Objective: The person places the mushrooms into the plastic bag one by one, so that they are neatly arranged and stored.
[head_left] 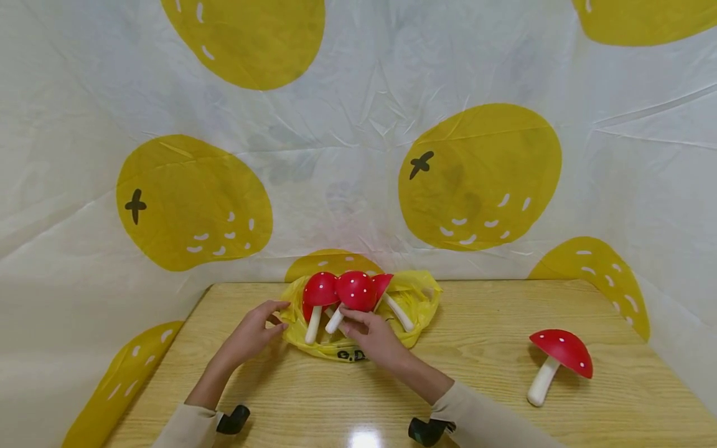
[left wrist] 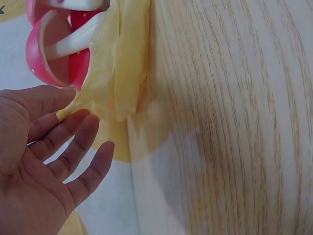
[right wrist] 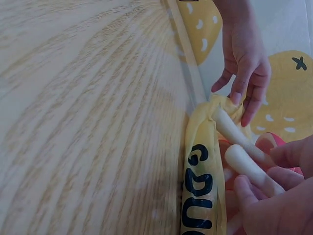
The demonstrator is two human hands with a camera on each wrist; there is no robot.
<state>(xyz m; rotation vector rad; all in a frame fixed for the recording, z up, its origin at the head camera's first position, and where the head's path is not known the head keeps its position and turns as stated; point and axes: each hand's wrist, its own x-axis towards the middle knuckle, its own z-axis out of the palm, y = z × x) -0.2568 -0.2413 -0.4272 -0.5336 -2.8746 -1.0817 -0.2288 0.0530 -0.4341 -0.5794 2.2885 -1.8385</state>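
Observation:
A yellow plastic bag [head_left: 427, 305] with dark lettering lies open at the table's back edge, several red-capped toy mushrooms in its mouth. My left hand [head_left: 254, 331] pinches the bag's left rim between thumb and forefinger, the other fingers loosely spread [left wrist: 100, 156]. With its thumb and fingers, my right hand [head_left: 378, 341] grips the white stem of a toy mushroom [head_left: 356, 290], its spotted cap turned up and away from me. Beside it to the left stands another mushroom [head_left: 321, 289], stem toward me; a third [head_left: 399, 312] leans at the right.
One more toy mushroom [head_left: 562, 358] lies on its side on the wooden table [head_left: 476, 348], well to the right of the bag. A white cloth [head_left: 347, 186] with large yellow fruit prints hangs behind the table and along its sides.

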